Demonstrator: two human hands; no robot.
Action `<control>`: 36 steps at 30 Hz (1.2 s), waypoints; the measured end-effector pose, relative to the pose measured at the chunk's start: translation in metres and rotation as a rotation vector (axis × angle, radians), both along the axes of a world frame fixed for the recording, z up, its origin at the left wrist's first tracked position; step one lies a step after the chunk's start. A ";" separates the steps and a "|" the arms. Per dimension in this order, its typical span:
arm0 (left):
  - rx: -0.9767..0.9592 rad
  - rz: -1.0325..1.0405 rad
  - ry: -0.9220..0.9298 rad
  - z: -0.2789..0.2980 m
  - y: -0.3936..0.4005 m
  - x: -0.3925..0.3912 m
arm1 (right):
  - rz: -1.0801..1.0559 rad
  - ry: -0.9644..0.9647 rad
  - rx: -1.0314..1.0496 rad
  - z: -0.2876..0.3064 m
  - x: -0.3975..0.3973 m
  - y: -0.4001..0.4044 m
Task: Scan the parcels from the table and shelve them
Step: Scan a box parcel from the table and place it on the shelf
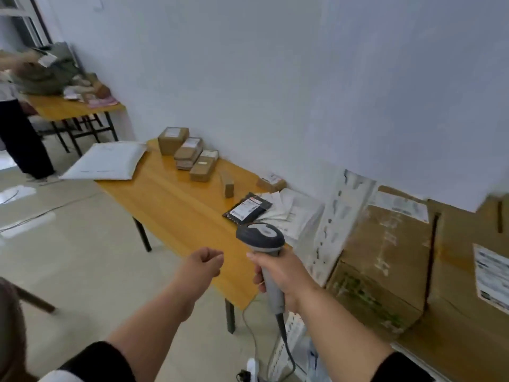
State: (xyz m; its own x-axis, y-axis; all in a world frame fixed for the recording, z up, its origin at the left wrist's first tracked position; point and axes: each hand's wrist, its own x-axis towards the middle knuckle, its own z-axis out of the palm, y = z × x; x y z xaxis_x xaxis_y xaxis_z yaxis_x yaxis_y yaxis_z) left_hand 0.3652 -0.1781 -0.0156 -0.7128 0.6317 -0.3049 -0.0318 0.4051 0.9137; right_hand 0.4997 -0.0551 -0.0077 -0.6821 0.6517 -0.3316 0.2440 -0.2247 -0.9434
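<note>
While my right hand wraps its grip around the grey handle of the barcode scanner, the scanner head stands upright at lower centre of the frame, above the near edge of the bench. Its cable trails down toward the bottom edge. My left hand hangs just left of the scanner with the fingers curled into a loose fist, holding nothing, over the bench's near corner.

I see the parcels spread along the yellow bench, which runs from centre frame toward the upper left beside the white wall. A large white padded mailer lies at the far end, overhanging the edge. Next to it, near the wall, sit a brown carton, a stack of flat brown boxes and another brown box. A small narrow box stands alone toward the middle, and a low box rests by the wall. Nearest the scanner lies a black pouch with a white label, touching some white envelopes.

Large cardboard cartons fill the right of the frame. In the upper left, a second bench carries a bag and clutter, with another person standing beside it.
</note>
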 end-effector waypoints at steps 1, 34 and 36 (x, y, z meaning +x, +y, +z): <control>0.005 0.012 -0.014 0.000 -0.003 -0.019 | -0.014 -0.009 -0.017 -0.003 -0.020 0.005; -0.270 -0.073 -0.179 -0.087 0.220 -0.552 | -0.359 -0.133 -0.251 -0.106 -0.521 0.244; -0.295 -0.067 -0.209 -0.098 0.258 -0.570 | -0.328 -0.177 -0.256 -0.118 -0.547 0.273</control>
State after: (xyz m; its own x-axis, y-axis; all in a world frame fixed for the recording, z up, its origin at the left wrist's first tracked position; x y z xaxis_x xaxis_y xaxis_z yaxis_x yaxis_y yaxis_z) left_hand -0.2044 0.0802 -0.1139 -0.5759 0.5384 -0.6152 -0.1695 0.6576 0.7341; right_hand -0.0478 0.2177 -0.1254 -0.3719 0.7055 -0.6032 0.2736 -0.5377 -0.7975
